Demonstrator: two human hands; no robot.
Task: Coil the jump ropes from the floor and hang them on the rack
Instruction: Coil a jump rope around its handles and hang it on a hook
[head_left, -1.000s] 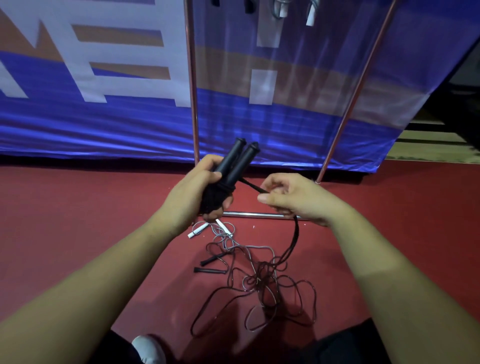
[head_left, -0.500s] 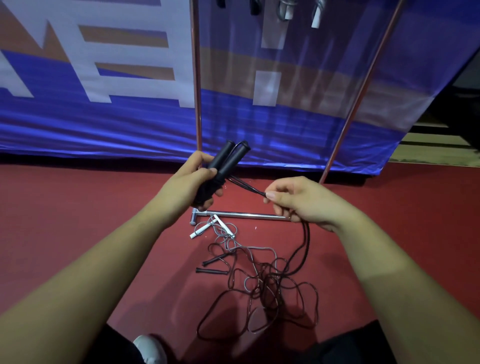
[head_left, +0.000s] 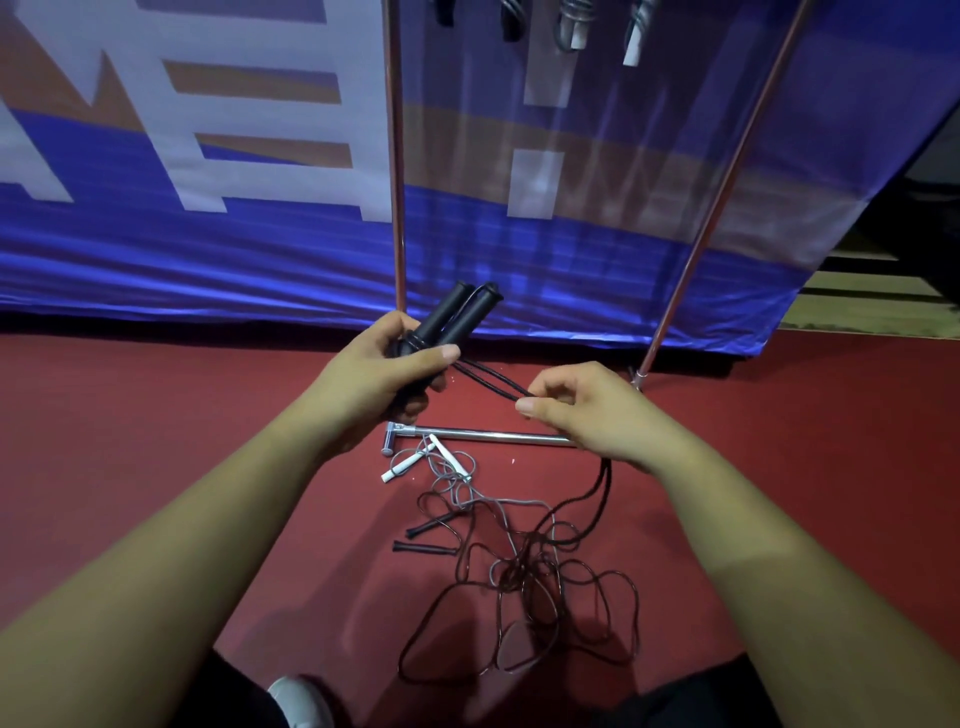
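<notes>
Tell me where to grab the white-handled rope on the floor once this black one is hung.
Probably by its two white handles, coming from above. They lie flat and nearly together on the red floor beside the rack's base bar, clear of the tangle. Their grey cord runs into the knot with the dark cords, so pulling mid-cord would likely drag everything.

The left hand (head_left: 374, 384) holds two handles (head_left: 457, 319) side by side, left of the right hand (head_left: 582, 415). Below both, tangled ropes (head_left: 519, 566) lie on the floor (head_left: 156, 441), before the rack's base bar (head_left: 493, 435). Behind stands a banner (head_left: 208, 208); what look like handles (head_left: 571, 26) hang above.
</notes>
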